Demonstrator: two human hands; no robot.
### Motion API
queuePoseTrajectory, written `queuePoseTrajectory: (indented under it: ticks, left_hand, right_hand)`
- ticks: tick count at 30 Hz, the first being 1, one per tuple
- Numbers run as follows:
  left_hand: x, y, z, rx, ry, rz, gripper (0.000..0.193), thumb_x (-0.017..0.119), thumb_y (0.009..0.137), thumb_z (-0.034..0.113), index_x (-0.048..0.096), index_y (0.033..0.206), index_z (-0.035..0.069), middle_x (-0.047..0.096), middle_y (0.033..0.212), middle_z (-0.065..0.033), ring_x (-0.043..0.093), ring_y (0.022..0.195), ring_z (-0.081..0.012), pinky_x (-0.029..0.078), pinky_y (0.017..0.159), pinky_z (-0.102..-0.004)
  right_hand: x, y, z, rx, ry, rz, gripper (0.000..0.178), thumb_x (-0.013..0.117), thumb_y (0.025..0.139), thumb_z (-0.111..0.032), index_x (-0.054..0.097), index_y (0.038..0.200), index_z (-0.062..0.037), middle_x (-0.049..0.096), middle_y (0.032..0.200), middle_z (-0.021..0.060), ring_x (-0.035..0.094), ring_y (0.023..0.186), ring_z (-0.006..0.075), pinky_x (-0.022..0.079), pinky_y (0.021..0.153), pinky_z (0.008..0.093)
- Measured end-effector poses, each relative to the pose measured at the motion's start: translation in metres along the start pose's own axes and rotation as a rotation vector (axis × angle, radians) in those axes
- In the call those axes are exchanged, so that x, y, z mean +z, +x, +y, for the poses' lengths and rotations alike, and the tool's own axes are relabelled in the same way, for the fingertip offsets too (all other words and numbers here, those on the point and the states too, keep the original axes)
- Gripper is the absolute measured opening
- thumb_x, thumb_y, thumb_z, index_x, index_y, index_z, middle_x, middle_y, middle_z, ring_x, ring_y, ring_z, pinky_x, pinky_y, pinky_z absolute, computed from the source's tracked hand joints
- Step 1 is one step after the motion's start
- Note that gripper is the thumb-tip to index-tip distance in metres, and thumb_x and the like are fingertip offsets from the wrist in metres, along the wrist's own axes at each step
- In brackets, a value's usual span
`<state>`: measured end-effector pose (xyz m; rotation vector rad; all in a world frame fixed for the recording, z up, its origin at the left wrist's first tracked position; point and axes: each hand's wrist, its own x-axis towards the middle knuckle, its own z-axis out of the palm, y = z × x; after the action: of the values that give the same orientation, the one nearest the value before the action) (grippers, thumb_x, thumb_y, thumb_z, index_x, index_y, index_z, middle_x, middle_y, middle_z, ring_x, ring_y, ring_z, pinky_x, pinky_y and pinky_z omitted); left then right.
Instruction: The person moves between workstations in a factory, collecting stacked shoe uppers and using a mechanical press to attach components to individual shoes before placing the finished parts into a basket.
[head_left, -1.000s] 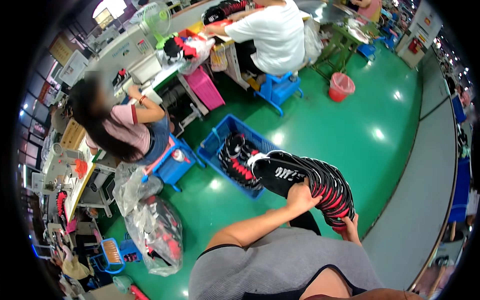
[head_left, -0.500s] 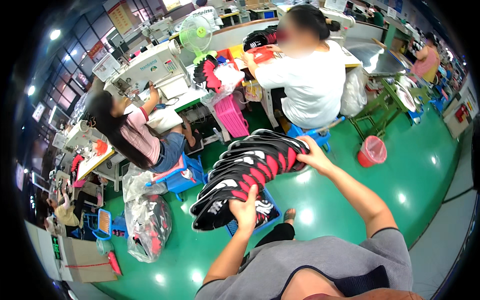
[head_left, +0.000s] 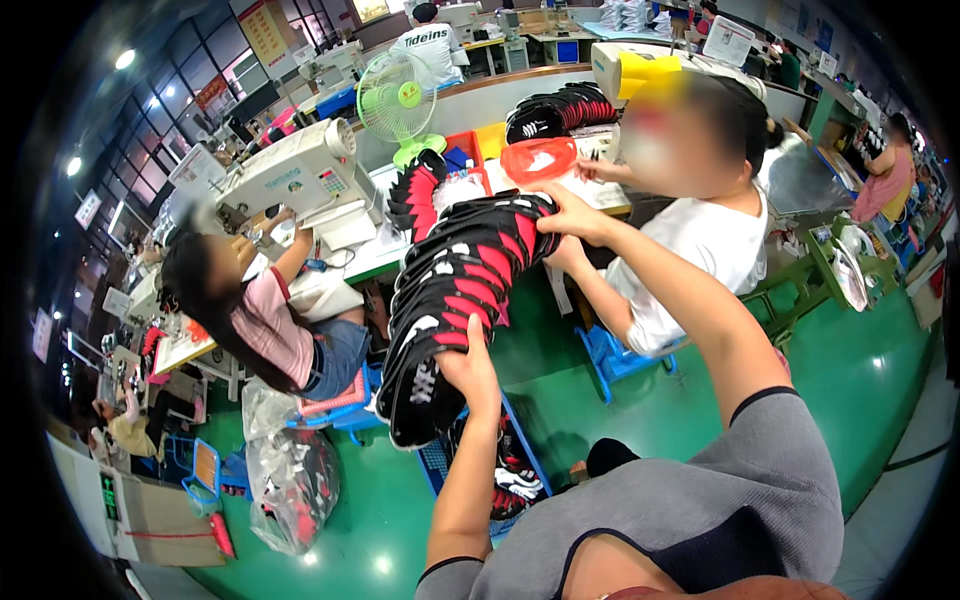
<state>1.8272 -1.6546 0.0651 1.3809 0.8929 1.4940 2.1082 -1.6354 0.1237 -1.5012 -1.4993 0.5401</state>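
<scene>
Both my hands hold a long, nested stack of shoe uppers (head_left: 455, 285), black with red and white parts. Closed round the near end, my left hand (head_left: 470, 368) has its thumb on top. My right hand (head_left: 578, 215) grips the far end from the right. Just below it, a hand (head_left: 568, 256) of the co-worker in white is at that end of the stack; whether it touches is unclear. Under the stack, a blue crate (head_left: 536, 455) on the floor holds more shoe uppers (head_left: 515, 480), partly hidden by my left forearm.
A co-worker in pink (head_left: 275, 340) sits at a sewing machine (head_left: 285, 180) on the left. The co-worker in white (head_left: 690, 245) sits at the right-hand table. On the tables are a green fan (head_left: 398, 95), an orange-red tray (head_left: 540, 158) and another stack of uppers (head_left: 565, 108). A plastic bag (head_left: 290, 485) stands on the floor.
The stack in my hands has moved up and away from me, toward the tables. The co-worker in white has turned toward me, with one hand now by the stack's far end.
</scene>
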Motion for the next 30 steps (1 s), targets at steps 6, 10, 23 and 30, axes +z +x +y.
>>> queuePoseTrajectory:
  ticks: [6, 10, 23, 30]
  left_hand:
    - [0.109, 0.125, -0.083, 0.046, 0.097, -0.180, 0.047, 0.070, 0.081, 0.028, 0.054, 0.110, -0.005, 0.061, 0.109, -0.0201, 0.058, 0.102, -0.0308, 0.042, 0.090, -0.0357]
    - [0.207, 0.165, -0.133, 0.042, 0.037, -0.348, 0.045, 0.067, 0.081, 0.029, 0.056, 0.111, -0.003, 0.062, 0.109, -0.0184, 0.059, 0.103, -0.0305, 0.042, 0.090, -0.0359]
    - [0.388, 0.208, -0.330, -0.384, -0.024, -0.803, 0.045, 0.072, 0.078, 0.017, 0.056, 0.116, -0.002, 0.062, 0.111, -0.0102, 0.058, 0.101, -0.0190, 0.045, 0.089, -0.0307]
    - [0.258, 0.161, -0.309, -0.307, 0.014, -0.641, 0.044, 0.069, 0.082, 0.019, 0.052, 0.118, 0.000, 0.061, 0.109, -0.0104, 0.061, 0.088, -0.0145, 0.049, 0.078, -0.0284]
  right_hand:
    - [-0.060, 0.076, 0.096, 0.272, 0.203, 0.157, 0.061, 0.066, 0.066, -0.016, 0.048, 0.124, -0.0052, 0.058, 0.102, 0.0085, 0.058, 0.086, 0.0164, 0.050, 0.067, 0.0279]
    - [-0.111, 0.074, 0.222, 0.260, 0.122, 0.406, 0.061, 0.067, 0.066, -0.018, 0.049, 0.123, -0.0051, 0.055, 0.107, 0.0109, 0.058, 0.090, 0.0176, 0.049, 0.072, 0.0298]
    - [-0.155, 0.032, 0.406, 0.661, -0.331, 0.775, 0.074, 0.070, 0.067, -0.025, 0.039, 0.133, -0.0131, 0.036, 0.132, 0.0249, 0.036, 0.124, 0.0396, 0.031, 0.104, 0.0407]
    - [-0.186, 0.029, 0.445, 0.784, -0.907, 0.437, 0.082, 0.073, 0.072, -0.045, 0.038, 0.133, -0.0040, 0.058, 0.116, 0.0158, 0.055, 0.104, 0.0301, 0.045, 0.088, 0.0395]
